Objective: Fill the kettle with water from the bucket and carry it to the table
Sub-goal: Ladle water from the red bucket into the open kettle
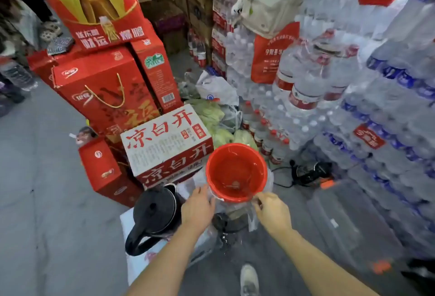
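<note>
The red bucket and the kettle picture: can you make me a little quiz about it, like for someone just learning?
1. True or false: both hands are at the near rim of the red bucket.
2. On which side of the bucket does the black kettle stand, as the person sees it: A) left, B) right, C) behind it?
3. Fill in: the kettle's lid is ____ (open or shut).

Key:
1. True. The left hand and the right hand each touch the rim on its own side.
2. A, left.
3. Shut; the kettle stands upright, and neither hand holds it.
</note>
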{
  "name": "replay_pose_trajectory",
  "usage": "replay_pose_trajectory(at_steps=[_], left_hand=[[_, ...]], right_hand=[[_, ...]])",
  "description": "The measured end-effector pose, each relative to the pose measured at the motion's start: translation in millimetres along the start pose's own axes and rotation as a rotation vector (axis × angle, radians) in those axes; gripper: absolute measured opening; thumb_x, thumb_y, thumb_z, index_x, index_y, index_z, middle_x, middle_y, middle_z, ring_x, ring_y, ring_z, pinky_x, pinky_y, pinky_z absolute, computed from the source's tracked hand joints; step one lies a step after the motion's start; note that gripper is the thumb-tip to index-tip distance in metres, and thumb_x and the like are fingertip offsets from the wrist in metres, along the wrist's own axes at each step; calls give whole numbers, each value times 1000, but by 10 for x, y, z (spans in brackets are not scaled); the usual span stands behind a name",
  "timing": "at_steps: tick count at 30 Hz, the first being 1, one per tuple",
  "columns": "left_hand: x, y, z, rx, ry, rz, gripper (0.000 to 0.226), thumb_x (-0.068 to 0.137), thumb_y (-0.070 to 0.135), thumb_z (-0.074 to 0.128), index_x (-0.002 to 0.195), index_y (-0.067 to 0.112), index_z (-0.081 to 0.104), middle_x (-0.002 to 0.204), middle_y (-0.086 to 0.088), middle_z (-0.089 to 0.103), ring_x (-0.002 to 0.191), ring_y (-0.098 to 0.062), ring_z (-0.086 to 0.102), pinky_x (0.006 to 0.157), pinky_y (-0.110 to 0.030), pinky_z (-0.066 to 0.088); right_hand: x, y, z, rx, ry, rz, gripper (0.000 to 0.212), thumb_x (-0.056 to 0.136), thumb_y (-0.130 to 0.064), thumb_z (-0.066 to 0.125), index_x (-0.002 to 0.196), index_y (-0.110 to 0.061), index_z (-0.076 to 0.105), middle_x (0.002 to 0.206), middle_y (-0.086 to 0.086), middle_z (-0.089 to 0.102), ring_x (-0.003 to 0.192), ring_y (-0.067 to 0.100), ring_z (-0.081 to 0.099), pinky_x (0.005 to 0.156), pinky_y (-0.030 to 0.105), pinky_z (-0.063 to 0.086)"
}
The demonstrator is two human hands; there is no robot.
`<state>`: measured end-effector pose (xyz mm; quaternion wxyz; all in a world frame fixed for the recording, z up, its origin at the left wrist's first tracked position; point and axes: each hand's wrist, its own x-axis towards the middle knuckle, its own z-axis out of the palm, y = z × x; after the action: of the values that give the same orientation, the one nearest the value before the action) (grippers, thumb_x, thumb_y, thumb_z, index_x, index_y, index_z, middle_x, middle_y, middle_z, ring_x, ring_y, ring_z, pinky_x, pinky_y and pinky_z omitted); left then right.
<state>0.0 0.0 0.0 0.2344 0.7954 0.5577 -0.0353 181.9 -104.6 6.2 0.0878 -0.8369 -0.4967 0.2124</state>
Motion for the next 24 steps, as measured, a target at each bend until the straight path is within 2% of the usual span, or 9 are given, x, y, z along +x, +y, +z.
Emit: replay_pose_trajectory(at_steps=[3,6,10,13,15,17,20,23,24], left_hand=[[286,66,138,-15,5,-40,44,97,38,43,138,20,42,137,-7,52,106,-27,63,76,-42,56],[525,122,304,-58,-1,-98,55,96,37,45,147,23,30,133,-7,50,109,-27,59,79,-44,55],[738,161,431,-105,45,-162,64,95,34,51,150,24,20,138,-10,40,110,-25,58,76,-35,55],[833,124,529,-106,5,-184,76,94,33,55,154,24,9,143,-11,34,113,-27,57,76,-36,53],[884,81,575,-122,-12,-179,81,93,31,58,154,25,5,142,-11,34,111,-28,59,75,-37,54],[941,27,610,-149,-18,-170,82,92,28,59,153,27,5,139,-11,37,104,-29,62,71,-37,53],[1022,-47,639,-171,-36,-161,82,91,23,60,153,28,6,137,-12,40,94,-28,65,61,-32,48],[1071,-109,654,-163,-35,-134,81,92,28,60,152,26,7,137,-12,40,93,-27,65,61,-31,49],[1077,-129,662,-161,-36,-125,80,92,30,59,153,25,7,137,-11,39,94,-26,66,61,-31,50]], right_hand=[[285,58,136,3,17,5,15,94,-16,58,102,-10,69,104,5,67,102,28,63,67,35,47],[511,35,240,4,-96,92,29,97,-20,55,124,-12,60,125,7,59,116,29,58,83,39,52],[742,-11,366,98,-238,236,43,94,-28,64,131,-10,51,130,12,56,113,33,63,89,41,51],[913,-96,396,194,-292,326,52,85,-25,74,131,-11,52,122,11,63,111,30,64,89,37,52],[1050,-174,399,278,-330,373,53,81,-21,72,130,-14,55,115,8,69,106,27,67,85,33,52],[1219,-226,415,412,-384,465,48,78,-15,68,125,-15,59,108,8,72,94,26,69,76,30,50],[1436,-234,451,766,-454,718,32,84,-7,70,115,1,64,88,15,73,59,20,63,59,30,49],[1500,-245,500,921,-543,873,8,96,-4,60,96,4,61,69,14,64,60,24,60,59,39,54],[1492,-262,527,958,-555,905,10,98,-2,54,91,2,58,64,13,63,59,25,61,57,40,55]])
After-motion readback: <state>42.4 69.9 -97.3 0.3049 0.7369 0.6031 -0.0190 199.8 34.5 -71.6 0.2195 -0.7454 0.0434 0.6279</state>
